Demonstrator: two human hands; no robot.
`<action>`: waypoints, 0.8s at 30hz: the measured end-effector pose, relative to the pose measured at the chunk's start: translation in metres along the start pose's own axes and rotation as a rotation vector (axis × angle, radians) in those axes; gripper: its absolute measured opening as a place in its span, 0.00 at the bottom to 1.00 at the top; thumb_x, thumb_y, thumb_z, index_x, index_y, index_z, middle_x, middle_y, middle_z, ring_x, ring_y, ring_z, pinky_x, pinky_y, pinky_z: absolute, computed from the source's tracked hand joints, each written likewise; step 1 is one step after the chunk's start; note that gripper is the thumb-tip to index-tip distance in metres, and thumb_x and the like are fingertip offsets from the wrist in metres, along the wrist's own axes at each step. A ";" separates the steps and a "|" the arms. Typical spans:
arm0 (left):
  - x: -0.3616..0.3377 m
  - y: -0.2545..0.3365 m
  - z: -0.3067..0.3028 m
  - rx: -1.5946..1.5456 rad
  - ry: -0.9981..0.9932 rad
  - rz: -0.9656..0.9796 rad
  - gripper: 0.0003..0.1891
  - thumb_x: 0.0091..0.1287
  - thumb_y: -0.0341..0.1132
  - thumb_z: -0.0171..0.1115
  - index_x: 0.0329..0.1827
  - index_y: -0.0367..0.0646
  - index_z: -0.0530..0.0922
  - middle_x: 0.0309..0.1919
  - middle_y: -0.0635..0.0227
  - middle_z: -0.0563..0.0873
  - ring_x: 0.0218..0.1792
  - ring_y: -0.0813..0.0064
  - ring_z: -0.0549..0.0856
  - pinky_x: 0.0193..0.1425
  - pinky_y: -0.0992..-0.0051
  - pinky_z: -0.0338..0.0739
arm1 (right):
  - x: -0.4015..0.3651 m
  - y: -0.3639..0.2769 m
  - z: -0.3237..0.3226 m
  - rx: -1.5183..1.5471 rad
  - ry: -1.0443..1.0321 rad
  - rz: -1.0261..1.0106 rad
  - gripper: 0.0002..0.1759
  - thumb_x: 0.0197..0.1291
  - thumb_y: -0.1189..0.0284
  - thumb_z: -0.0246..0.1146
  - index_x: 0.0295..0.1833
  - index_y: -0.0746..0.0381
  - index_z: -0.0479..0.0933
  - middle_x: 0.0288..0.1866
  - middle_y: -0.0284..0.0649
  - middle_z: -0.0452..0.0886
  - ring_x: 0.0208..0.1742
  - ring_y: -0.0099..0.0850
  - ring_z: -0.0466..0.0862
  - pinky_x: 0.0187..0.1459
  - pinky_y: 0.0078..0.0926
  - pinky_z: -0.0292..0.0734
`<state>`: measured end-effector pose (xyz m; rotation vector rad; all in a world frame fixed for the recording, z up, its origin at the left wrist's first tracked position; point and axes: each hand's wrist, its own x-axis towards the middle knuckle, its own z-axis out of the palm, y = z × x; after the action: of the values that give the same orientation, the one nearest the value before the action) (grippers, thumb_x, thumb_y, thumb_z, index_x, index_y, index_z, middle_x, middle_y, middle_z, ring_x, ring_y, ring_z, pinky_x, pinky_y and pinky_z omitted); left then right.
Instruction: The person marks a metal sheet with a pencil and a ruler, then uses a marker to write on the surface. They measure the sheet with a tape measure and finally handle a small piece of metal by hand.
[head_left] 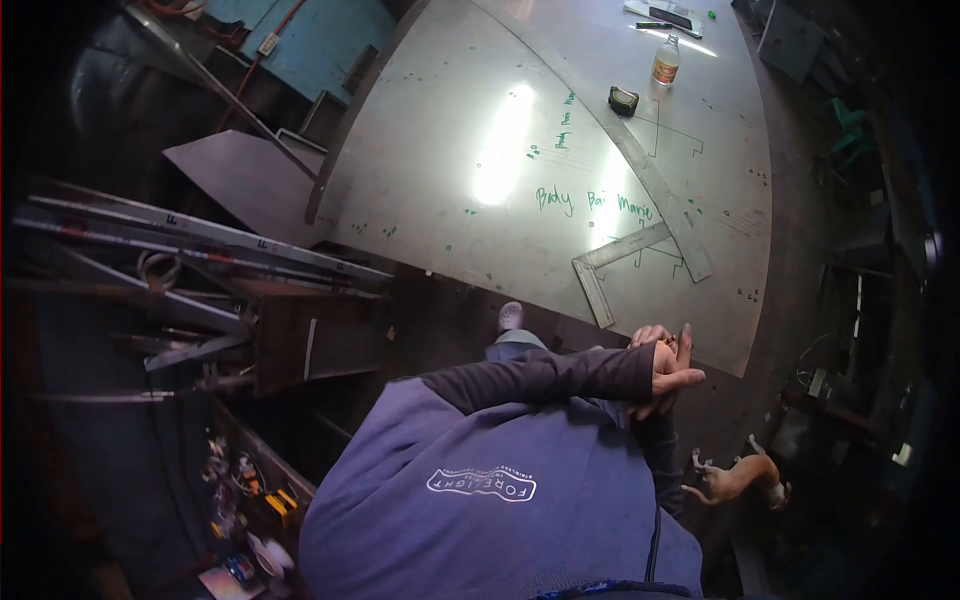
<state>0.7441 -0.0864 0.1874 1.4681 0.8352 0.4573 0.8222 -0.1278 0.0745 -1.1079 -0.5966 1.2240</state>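
Note:
Both hands are together off the near edge of the metal sheet [420,150]. My left hand [676,371] reaches across from the left, with at least two fingers stretched apart and no object visible in it. Pressed against it is my right hand [650,336], partly covered by the left hand and sleeve; its grip is unclear. Closest to the hands on the sheet lies a metal square [595,292]. A long straight metal strip [640,165] runs diagonally over the sheet. Green handwriting and dark marked outlines show beside these tools.
A tape measure [623,100], a bottle [666,62] and a phone [670,18] rest on the far part of the sheet. At left are metal bars [200,220] and a brown box-like part [315,340]. A dog [745,480] lies on the floor at lower right.

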 end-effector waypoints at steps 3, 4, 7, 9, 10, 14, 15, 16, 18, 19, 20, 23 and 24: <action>0.008 0.001 0.009 -0.015 0.001 0.181 0.32 0.70 0.54 0.54 0.14 0.35 0.76 0.10 0.63 0.74 0.14 0.74 0.71 0.29 0.76 0.68 | 0.006 -0.001 -0.001 0.087 0.157 -0.203 0.29 0.73 0.63 0.34 0.53 0.83 0.65 0.35 0.58 0.79 0.35 0.36 0.80 0.40 0.24 0.79; 0.009 0.004 0.009 -0.056 0.039 0.332 0.31 0.70 0.52 0.55 0.15 0.34 0.77 0.09 0.62 0.75 0.13 0.74 0.71 0.28 0.75 0.68 | 0.009 -0.001 -0.001 0.103 0.165 -0.270 0.29 0.74 0.64 0.33 0.53 0.85 0.64 0.35 0.59 0.79 0.35 0.38 0.81 0.41 0.25 0.80; 0.011 0.012 -0.001 -0.266 -0.185 -0.052 0.24 0.71 0.46 0.56 0.23 0.36 0.81 0.15 0.67 0.81 0.18 0.81 0.78 0.31 0.81 0.73 | 0.042 -0.021 -0.051 -0.062 -0.291 -0.226 0.30 0.69 0.51 0.41 0.48 0.70 0.71 0.35 0.45 0.78 0.35 0.30 0.79 0.41 0.28 0.74; 0.015 -0.012 -0.001 -0.425 -0.205 0.020 0.16 0.72 0.42 0.56 0.36 0.38 0.83 0.27 0.71 0.86 0.27 0.84 0.81 0.34 0.83 0.76 | 0.050 -0.054 -0.042 0.017 -0.224 0.103 0.24 0.68 0.52 0.51 0.43 0.64 0.73 0.30 0.37 0.77 0.31 0.23 0.76 0.35 0.21 0.72; 0.007 -0.004 -0.008 -0.447 -0.225 0.037 0.11 0.71 0.37 0.57 0.44 0.39 0.82 0.31 0.71 0.86 0.32 0.85 0.81 0.35 0.82 0.76 | 0.053 -0.058 -0.035 0.061 -0.199 0.274 0.21 0.67 0.52 0.56 0.41 0.61 0.74 0.28 0.33 0.77 0.29 0.19 0.75 0.32 0.18 0.71; 0.001 -0.032 -0.017 -0.410 -0.087 0.106 0.08 0.68 0.32 0.57 0.44 0.38 0.80 0.32 0.70 0.85 0.35 0.83 0.82 0.38 0.80 0.77 | 0.045 -0.026 -0.094 -0.006 -0.092 0.201 0.07 0.65 0.65 0.61 0.40 0.57 0.73 0.26 0.31 0.75 0.21 0.18 0.72 0.19 0.16 0.66; -0.004 -0.035 -0.020 -0.427 -0.063 0.070 0.07 0.67 0.30 0.56 0.43 0.37 0.80 0.32 0.68 0.85 0.35 0.82 0.83 0.40 0.79 0.78 | 0.039 -0.032 -0.101 0.000 -0.054 0.347 0.05 0.64 0.68 0.62 0.40 0.55 0.73 0.26 0.31 0.75 0.18 0.17 0.71 0.15 0.16 0.64; -0.007 -0.040 -0.023 -0.436 -0.034 0.083 0.07 0.67 0.30 0.56 0.43 0.37 0.80 0.32 0.68 0.85 0.35 0.82 0.83 0.40 0.79 0.78 | 0.037 -0.028 -0.108 -0.018 -0.081 0.352 0.05 0.64 0.68 0.62 0.40 0.55 0.73 0.26 0.31 0.75 0.18 0.17 0.71 0.15 0.16 0.64; -0.016 -0.047 -0.031 -0.476 0.008 0.050 0.06 0.66 0.27 0.55 0.42 0.37 0.79 0.33 0.69 0.85 0.35 0.81 0.83 0.41 0.79 0.77 | 0.037 -0.012 -0.113 -0.115 -0.074 0.336 0.05 0.64 0.69 0.63 0.41 0.55 0.73 0.26 0.32 0.75 0.14 0.17 0.68 0.10 0.15 0.59; -0.022 -0.047 -0.035 -0.580 0.023 0.092 0.06 0.65 0.27 0.55 0.41 0.38 0.78 0.33 0.69 0.85 0.35 0.82 0.83 0.40 0.80 0.77 | 0.039 -0.007 -0.113 -0.128 -0.070 0.383 0.04 0.64 0.71 0.62 0.42 0.56 0.74 0.28 0.32 0.76 0.15 0.17 0.69 0.11 0.16 0.62; -0.029 -0.051 -0.040 -0.577 0.039 0.096 0.06 0.65 0.27 0.55 0.41 0.38 0.78 0.33 0.69 0.85 0.35 0.82 0.83 0.40 0.80 0.77 | 0.045 0.000 -0.111 -0.129 -0.087 0.386 0.04 0.64 0.71 0.62 0.42 0.56 0.74 0.28 0.32 0.76 0.15 0.17 0.69 0.11 0.16 0.62; -0.055 -0.056 -0.057 -0.483 0.178 0.087 0.06 0.63 0.26 0.58 0.41 0.39 0.81 0.34 0.69 0.85 0.36 0.80 0.83 0.42 0.79 0.77 | 0.055 0.010 -0.091 -0.183 -0.138 0.420 0.05 0.64 0.70 0.62 0.43 0.56 0.74 0.29 0.33 0.77 0.16 0.17 0.70 0.11 0.16 0.62; -0.062 -0.060 -0.064 -0.487 0.194 0.095 0.06 0.63 0.26 0.58 0.41 0.39 0.81 0.34 0.69 0.85 0.36 0.80 0.83 0.42 0.79 0.77 | 0.057 0.010 -0.076 -0.176 -0.149 0.436 0.06 0.64 0.70 0.62 0.45 0.56 0.74 0.31 0.34 0.78 0.17 0.18 0.71 0.11 0.16 0.62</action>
<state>0.6446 -0.0933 0.1481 1.0237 0.7411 0.8233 0.8991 -0.1002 0.0248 -1.3481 -0.6021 1.6655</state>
